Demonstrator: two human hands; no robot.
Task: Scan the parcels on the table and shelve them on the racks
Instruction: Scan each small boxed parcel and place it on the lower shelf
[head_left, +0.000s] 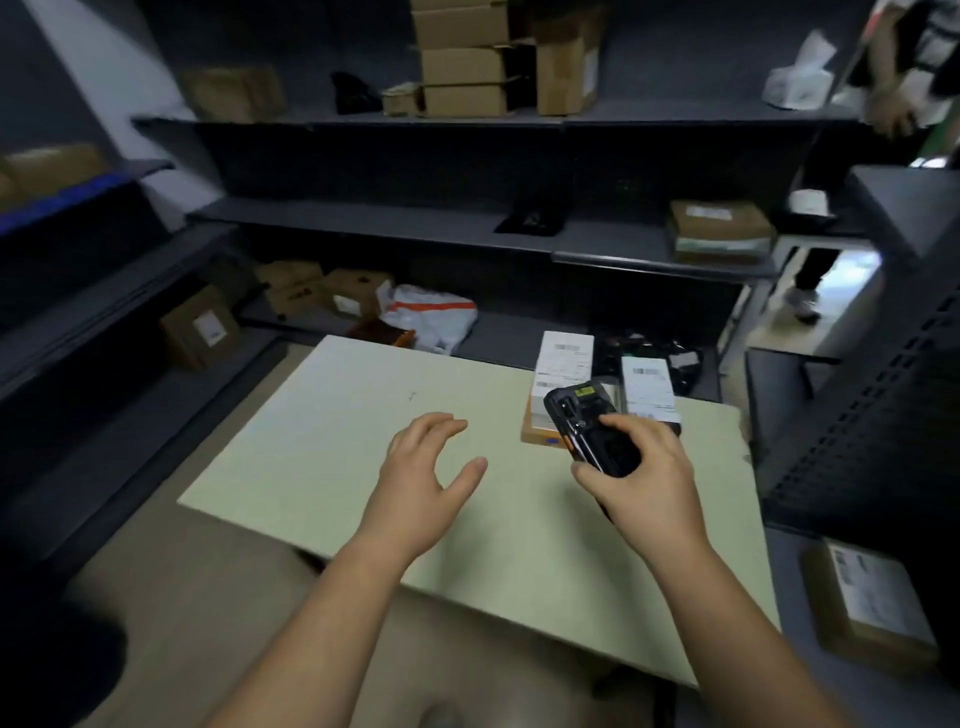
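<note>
Head view shows the left hand (431, 467) spread and empty over the worktop (322, 441), while the right hand (644, 467) grips the scanner (587, 421). Just beyond it two labelled parcels (563, 364) lie at the far edge. The scanning step seems in hand; next the scanner must aim at a label, then the racks (467, 228) behind.

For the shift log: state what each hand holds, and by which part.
The right hand grips the black handheld barcode scanner by its lower end. The left hand holds nothing, fingers spread.
</note>
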